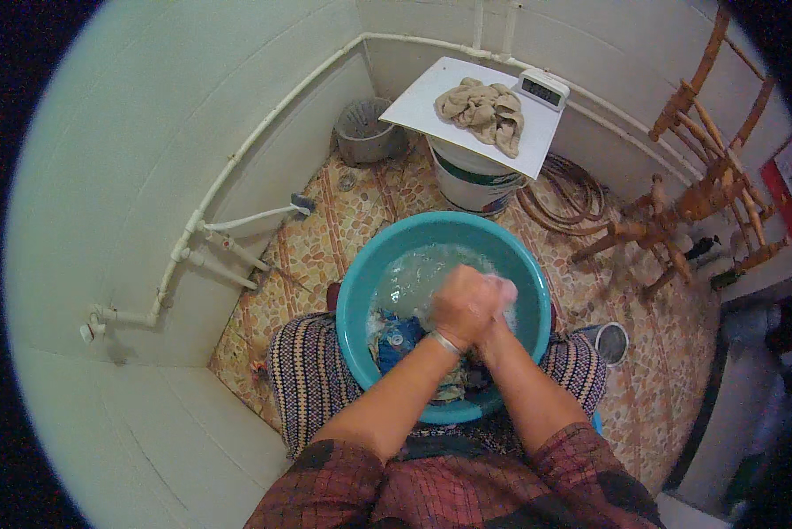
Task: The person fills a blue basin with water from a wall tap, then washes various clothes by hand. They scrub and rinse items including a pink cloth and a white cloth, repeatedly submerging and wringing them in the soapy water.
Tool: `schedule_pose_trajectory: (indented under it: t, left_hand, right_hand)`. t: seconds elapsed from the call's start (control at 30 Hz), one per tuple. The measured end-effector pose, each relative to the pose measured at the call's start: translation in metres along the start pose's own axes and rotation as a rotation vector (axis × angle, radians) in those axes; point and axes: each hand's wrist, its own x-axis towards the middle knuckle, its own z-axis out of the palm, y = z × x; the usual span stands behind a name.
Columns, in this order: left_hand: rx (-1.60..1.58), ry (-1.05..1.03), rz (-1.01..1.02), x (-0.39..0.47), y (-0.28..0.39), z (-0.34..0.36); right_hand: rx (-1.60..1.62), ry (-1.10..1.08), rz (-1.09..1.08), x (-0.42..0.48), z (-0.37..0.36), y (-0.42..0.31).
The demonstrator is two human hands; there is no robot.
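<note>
A teal plastic basin of cloudy, sudsy water stands before me, between my knees. Over the water my left hand and my right hand are pressed together, slightly blurred. Something pale pink and foamy shows at their far side; whether it is cloth or lather I cannot tell. A bracelet circles my left wrist. Wet blue fabric and other patterned cloth lie in the near part of the basin, partly under my forearms.
Beyond the basin, a white board on a bucket bears a crumpled beige cloth and a digital clock. A grey basket, a coiled hose, a wooden chair and a metal cup stand around. Pipes line the wall.
</note>
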Motion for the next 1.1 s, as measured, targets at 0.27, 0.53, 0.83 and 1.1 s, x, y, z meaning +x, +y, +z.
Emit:
schedule_pose_trajectory:
  t: [0.27, 0.53, 0.83, 1.1]
  left_hand:
    - [-0.224, -0.006, -0.569, -0.033, -0.129, -0.002]
    - [-0.049, -0.260, -0.624, -0.046, -0.120, -0.011]
    - [-0.386, -0.285, -0.363, -0.018, -0.032, -0.017]
    - [-0.254, 0.088, -0.042, -0.007, 0.040, -0.013]
  right_hand:
    - [-1.316, 0.617, -0.150, 0.011, 0.053, -0.029]
    - [-1.620, 0.849, -0.057, 0.018, -0.043, -0.031]
    - [-0.488, 0.712, 0.381, -0.003, 0.021, -0.045]
    - [0.102, 0.299, 0.352, -0.004, -0.004, -0.031]
